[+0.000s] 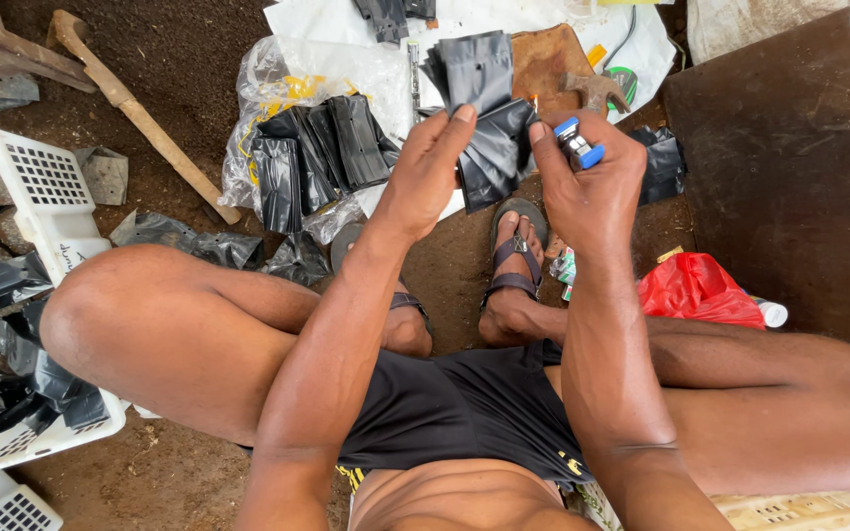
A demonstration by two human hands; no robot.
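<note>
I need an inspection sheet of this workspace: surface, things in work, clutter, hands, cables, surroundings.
Surface: bare soil floor.
Things in work: black plastic bags fanned out; small blue-capped tool.
Clutter: pile of black bags, red bag, wooden stick.
Hands: left hand pinches the bags; right hand holds bags and tool.
Cables: nothing seen for certain.
Surroundings: white crate of filled soil bags; dark board.
</note>
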